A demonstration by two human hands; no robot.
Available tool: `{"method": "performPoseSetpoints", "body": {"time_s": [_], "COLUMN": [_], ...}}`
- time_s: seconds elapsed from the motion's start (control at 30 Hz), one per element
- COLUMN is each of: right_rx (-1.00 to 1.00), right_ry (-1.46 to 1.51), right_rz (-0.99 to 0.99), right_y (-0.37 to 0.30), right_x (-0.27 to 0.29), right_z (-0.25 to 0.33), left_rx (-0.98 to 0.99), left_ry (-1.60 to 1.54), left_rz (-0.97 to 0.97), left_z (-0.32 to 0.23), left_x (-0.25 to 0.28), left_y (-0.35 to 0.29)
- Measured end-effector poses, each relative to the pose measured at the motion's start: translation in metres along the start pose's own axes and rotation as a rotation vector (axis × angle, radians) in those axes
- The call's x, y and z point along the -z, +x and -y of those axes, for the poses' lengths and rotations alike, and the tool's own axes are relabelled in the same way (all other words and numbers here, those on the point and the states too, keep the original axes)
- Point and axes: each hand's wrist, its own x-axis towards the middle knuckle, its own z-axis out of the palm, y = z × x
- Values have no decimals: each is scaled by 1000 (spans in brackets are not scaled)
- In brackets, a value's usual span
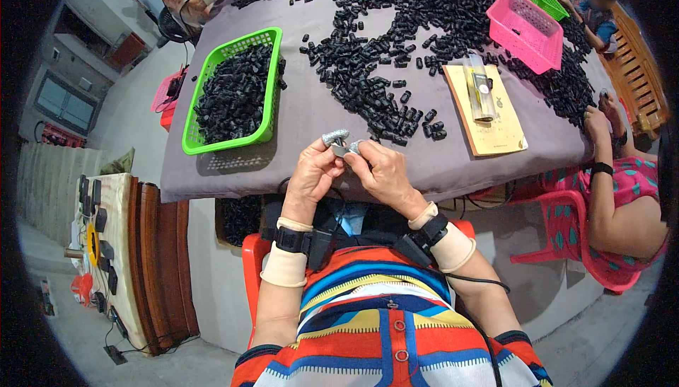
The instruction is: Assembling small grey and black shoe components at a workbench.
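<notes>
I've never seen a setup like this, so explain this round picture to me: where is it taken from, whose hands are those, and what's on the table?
There's no robot here. A person wears a wide fisheye camera on their head, looking down, so edges curve. The bare left hand and right hand are the wearer's own; both wrists carry black straps. Their fingers meet around a small grey piece, too small to identify. On the grey tablecloth lie many small black pieces, and more fill a green basket on the left. To the right are a yellow booklet and a pink basket. Other people sit around the table.
</notes>
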Motion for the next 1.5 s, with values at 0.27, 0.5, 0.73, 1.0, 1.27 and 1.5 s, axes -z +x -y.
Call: {"method": "performPoseSetpoints", "body": {"time_s": [0.27,0.5,0.73,1.0,1.27,1.5], "right_rx": [-5,11,18,12,28,31], "right_ry": [-22,-28,-43,-37,-22,-23], "right_rz": [12,10,13,-10,3,17], "right_y": [1,0,1,2,1,2], "right_x": [0,-2,-3,-7,-4,-4], "right_z": [0,-2,-2,-5,-3,-3], "left_rx": [12,-6,11,8,24,29], "left_ry": [2,27,7,19,-5,-31], "left_rz": [36,-21,60,16,67,112], "left_z": [-1,0,-2,-4,-5,-4], "left_x": [1,-3,3,-11,-3,1], "left_y": [0,-1,0,-4,-2,0]}}
